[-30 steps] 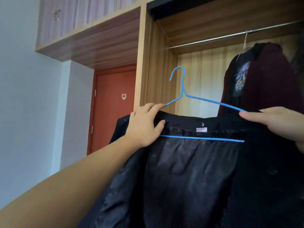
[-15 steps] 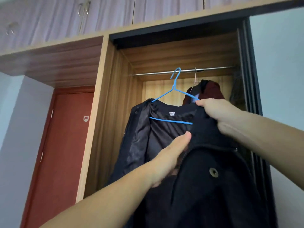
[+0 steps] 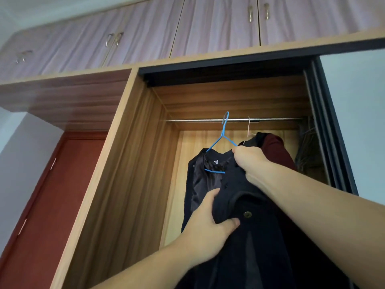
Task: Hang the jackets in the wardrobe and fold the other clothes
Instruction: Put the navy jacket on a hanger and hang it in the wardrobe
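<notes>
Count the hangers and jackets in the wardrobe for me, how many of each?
Hangers: 2, the blue hanger and a pale hanger beside it on the rail.
Jackets: 2, the black jacket and a dark red jacket.
Total: 4.

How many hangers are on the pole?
2. The blue hanger carries the dark jacket on the pole. A pale hanger to its right holds the maroon jacket. More may hide on the right.
</notes>
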Available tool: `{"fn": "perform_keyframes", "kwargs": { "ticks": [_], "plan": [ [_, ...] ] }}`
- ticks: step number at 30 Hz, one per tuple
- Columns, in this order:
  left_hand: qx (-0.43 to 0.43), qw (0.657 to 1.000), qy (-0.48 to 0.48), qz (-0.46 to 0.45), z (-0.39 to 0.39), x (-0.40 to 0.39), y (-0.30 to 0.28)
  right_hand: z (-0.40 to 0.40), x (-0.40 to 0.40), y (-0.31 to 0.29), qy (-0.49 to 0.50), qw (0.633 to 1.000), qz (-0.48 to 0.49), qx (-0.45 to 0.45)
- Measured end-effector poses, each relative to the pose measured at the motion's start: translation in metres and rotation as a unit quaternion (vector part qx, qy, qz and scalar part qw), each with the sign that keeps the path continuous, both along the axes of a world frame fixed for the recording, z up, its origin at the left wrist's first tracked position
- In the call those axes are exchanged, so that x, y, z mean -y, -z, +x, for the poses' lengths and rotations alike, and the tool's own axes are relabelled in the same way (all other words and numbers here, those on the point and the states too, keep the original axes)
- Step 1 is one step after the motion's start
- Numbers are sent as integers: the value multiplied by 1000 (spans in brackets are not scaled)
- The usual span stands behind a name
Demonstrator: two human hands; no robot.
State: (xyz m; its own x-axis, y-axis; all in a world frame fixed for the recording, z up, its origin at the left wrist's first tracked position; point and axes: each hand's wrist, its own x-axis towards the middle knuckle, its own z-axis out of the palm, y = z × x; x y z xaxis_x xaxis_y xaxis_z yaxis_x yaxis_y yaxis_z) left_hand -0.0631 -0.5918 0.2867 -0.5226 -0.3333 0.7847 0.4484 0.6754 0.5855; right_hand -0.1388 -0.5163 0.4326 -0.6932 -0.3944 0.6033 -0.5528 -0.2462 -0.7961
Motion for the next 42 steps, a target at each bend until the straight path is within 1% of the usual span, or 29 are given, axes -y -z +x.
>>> {"fn": "perform_keyframes", "kwargs": {
  "ticks": [2,6,9,12,14,18,27,34,39,42],
  "plan": [
    [-12,1000,-13,-14,-10,26,-9,-9,25,-8,-2,1000,-26,13],
    [-26,998,-26,-48,-27,80,-24,-21,70,-22,33,997,-64,21],
    [-27,997,-31,-69,-40,124,-36,-31,106,-35,62,995,-77,5],
    [-50,994,-48,-86,-45,163,-52,-37,142,-50,96,991,-89,-19],
    [-62,992,-63,-89,-49,190,-60,-40,166,-59,106,989,-100,-31],
    [-62,992,-87,-63,-66,232,-69,-52,202,-70,115,987,-100,-45],
    [-66,988,-120,-65,-105,268,-77,-99,244,-87,92,989,-101,-61],
    [-75,983,-132,-106,-128,295,-92,-127,281,-105,76,988,-117,-70],
    [-109,980,-120,-114,-147,318,-114,-136,298,-126,86,982,-146,-80],
    [-132,977,-121,-114,-155,335,-132,-138,312,-142,93,981,-146,-90]
  ]
}}
